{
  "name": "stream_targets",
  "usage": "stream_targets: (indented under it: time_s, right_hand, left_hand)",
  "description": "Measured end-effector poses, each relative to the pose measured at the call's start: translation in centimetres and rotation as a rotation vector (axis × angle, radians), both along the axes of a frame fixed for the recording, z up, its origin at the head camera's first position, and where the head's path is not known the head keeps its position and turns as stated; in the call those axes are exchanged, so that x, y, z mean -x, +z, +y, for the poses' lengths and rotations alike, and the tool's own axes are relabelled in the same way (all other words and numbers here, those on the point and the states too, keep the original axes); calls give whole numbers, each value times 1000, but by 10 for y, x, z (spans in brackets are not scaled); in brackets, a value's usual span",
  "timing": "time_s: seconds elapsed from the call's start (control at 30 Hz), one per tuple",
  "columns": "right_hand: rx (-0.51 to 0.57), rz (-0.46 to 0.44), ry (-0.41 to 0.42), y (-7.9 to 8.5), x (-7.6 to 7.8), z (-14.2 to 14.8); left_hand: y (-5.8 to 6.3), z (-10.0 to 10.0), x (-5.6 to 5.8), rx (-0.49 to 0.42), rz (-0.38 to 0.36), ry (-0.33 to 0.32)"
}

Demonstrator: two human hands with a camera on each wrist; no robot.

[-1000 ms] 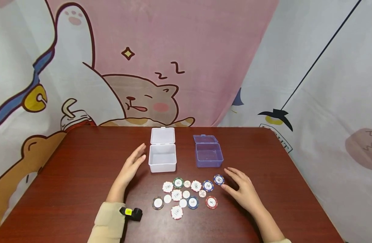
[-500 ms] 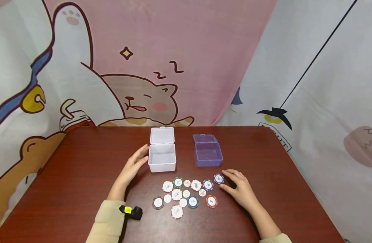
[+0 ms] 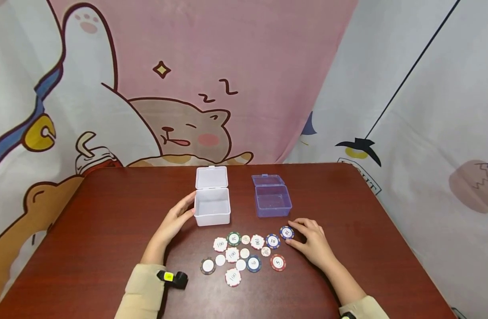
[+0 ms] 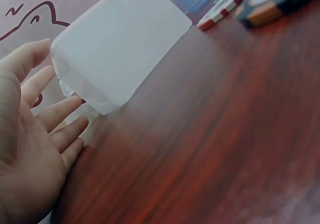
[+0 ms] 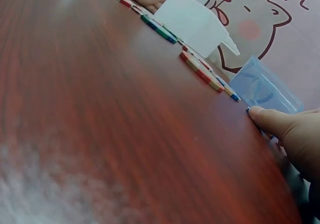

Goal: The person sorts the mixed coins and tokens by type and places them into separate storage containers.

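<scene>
My left hand is at the left side of a white plastic box with its lid swung back. In the left wrist view its fingers are fairly straight, fingertips right at the box wall. My right hand has thumb and index finger at opposite edges of a blue poker chip marked 10, pinching it on the table. In the right wrist view the thumb covers most of that chip. Another blue chip lies just left of it.
Several poker chips lie spread in front of the boxes, among them a red chip, a green chip and a black chip. Small pale discs lie between them. A clear purple box stands open behind the right hand's chip.
My left hand has moved right, up to the white box. The right hand has moved left and its thumb and index finger have closed in on the blue chip.
</scene>
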State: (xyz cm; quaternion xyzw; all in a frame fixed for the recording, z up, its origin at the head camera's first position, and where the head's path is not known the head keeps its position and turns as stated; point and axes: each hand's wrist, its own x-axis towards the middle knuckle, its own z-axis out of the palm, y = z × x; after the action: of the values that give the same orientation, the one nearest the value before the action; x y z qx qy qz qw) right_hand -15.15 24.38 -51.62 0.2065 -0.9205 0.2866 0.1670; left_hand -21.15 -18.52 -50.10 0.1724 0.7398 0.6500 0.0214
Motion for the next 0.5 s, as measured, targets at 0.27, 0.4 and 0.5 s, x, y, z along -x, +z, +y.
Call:
stream_targets:
  time_s: [0.27,0.4,0.5]
  right_hand:
    - [1,-1,19,-1,5,1]
    - [7,7,29,-2,8,1]
    - [12,15,37,-3,10,0]
  left_hand:
    - [16,5,-7,27,13,-19]
    - [27,7,-12,49,12,-24]
    - [29,7,-13,59,19,-25]
